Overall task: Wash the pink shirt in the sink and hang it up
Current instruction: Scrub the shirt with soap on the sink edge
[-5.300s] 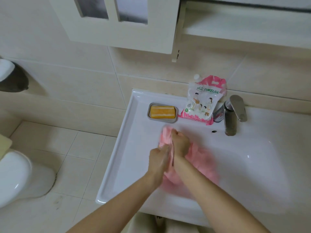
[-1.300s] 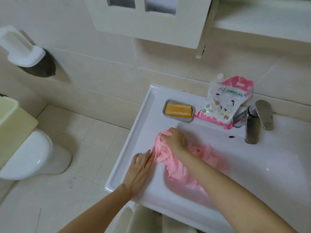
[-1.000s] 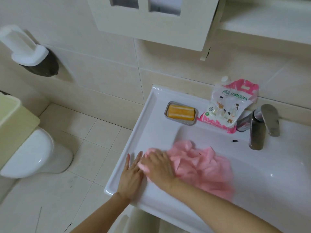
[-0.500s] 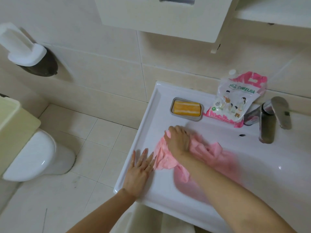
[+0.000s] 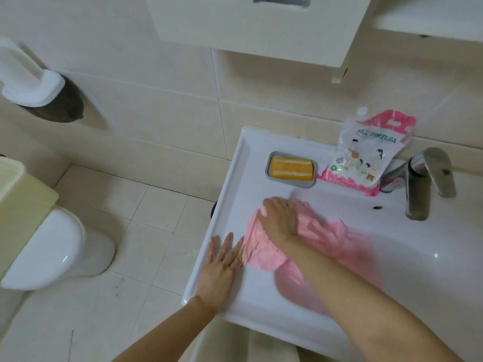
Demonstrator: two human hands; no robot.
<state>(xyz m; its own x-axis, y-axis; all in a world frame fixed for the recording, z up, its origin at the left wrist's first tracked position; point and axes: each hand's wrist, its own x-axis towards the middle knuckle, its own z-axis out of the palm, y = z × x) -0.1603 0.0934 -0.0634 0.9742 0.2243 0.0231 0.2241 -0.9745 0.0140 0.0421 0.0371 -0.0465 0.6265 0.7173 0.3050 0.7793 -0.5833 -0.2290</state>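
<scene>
The wet pink shirt (image 5: 264,253) lies crumpled on the left side of the white sink (image 5: 235,184), trailing right into the basin. My right hand (image 5: 281,218) presses down on the upper left part of the shirt, fingers bent over the cloth. My left hand (image 5: 222,262) lies flat with spread fingers on the sink's left ledge, its fingertips touching the shirt's left edge.
An orange soap bar in a metal dish (image 5: 291,169) and a pink-and-white detergent pouch (image 5: 366,155) stand at the sink's back. The chrome tap (image 5: 418,186) is at the right. A toilet (image 5: 52,246) stands on the tiled floor to the left. A cabinet (image 5: 256,27) hangs above.
My right hand has rubbed the shirt back and forth over the sink's left ledge and is again at the far end of a stroke. My left hand stays flat on the ledge.
</scene>
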